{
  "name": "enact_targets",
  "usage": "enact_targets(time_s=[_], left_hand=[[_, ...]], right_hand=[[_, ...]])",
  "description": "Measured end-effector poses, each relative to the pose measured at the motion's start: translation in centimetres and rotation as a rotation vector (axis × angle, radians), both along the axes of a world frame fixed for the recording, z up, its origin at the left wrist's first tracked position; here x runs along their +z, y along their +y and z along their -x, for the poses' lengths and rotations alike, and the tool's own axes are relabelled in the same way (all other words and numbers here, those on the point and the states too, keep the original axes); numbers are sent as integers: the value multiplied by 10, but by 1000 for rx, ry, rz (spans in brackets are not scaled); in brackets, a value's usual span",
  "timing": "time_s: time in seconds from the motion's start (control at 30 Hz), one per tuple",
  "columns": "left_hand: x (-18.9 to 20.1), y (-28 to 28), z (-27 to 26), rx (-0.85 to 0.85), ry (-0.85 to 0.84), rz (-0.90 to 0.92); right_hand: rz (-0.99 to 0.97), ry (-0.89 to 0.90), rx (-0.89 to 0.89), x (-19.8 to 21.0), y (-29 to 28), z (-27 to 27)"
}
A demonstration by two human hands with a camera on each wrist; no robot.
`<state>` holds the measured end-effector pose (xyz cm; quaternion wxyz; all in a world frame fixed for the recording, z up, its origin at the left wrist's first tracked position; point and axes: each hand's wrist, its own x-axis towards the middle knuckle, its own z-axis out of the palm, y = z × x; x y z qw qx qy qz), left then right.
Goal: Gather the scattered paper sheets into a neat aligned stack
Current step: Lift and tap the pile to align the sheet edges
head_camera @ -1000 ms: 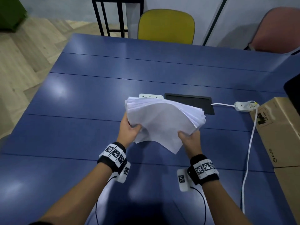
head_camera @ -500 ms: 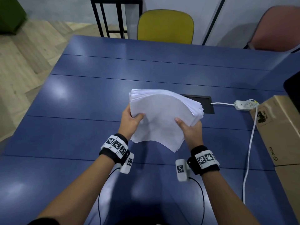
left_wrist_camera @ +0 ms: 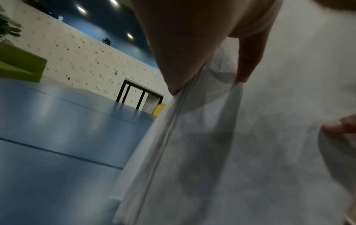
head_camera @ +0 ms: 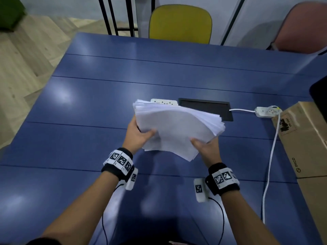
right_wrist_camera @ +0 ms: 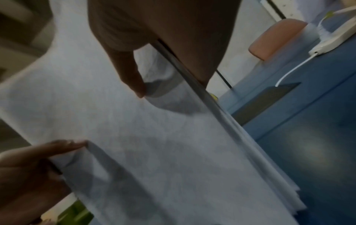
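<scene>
Now both hands hold one stack of white sheets point(head_camera: 178, 128) up over the blue table point(head_camera: 88, 112), near its middle. Left hand point(head_camera: 138, 137) grips the stack's left side, thumb on top of the front sheet, fingers hidden behind the paper. Right hand point(head_camera: 207, 147) grips the lower right side the same way, thumb on top, fingers underneath. Stack tilted, top face toward the camera, one corner pointing down between the wrists. Edges not flush: sheets fan out along the right and upper edges, layered steps visible. Left wrist view: thumb presses into the paper, sheet edges running diagonally, the other hand's fingertip at the right edge. Right wrist view: thumb on the paper, fanned edges at lower right. Both wrist views blurred. Behind the stack: a white power strip point(head_camera: 164, 102) partly hidden by the paper, and a black inset panel point(head_camera: 205, 106). Second power strip point(head_camera: 267, 111) with white cable point(head_camera: 270, 156) to the right, beside a cardboard box point(head_camera: 307, 138). Yellow chair point(head_camera: 180, 23) and pink chair point(head_camera: 304, 29) at the far side.
</scene>
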<state>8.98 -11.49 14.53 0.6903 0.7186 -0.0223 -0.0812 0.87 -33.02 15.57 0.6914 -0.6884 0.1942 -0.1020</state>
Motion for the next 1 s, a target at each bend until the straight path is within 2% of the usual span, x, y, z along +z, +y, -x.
enact_targets(time_s=[0.17, 0.3, 0.37, 0.47, 0.57, 0.67, 0.83, 1.0], left_hand=[[-11, -5, -6, -38, 58, -101], [13, -7, -16, -190, 14, -160], [32, -8, -21, -304, -60, -250], [56, -13, -34, -457, -169, -374], [68, -26, -39, -610, -268, -476], [71, -36, -37, -692, -346, -531], [66, -33, -40, -707, -278, -629], [44, 1, -46, -667, -183, -887]], right_hand=[[5, 67, 41, -13, -7, 1], [-16, -27, -5, 15, -43, 2], [198, -71, 22, 43, -66, 3], [630, 8, 227, 79, -80, 1], [808, 65, 374, 93, -66, -10], [716, 17, 397, 84, -49, -19], [577, -33, 327, 67, -50, -16], [437, -22, 242, 65, -75, -4]])
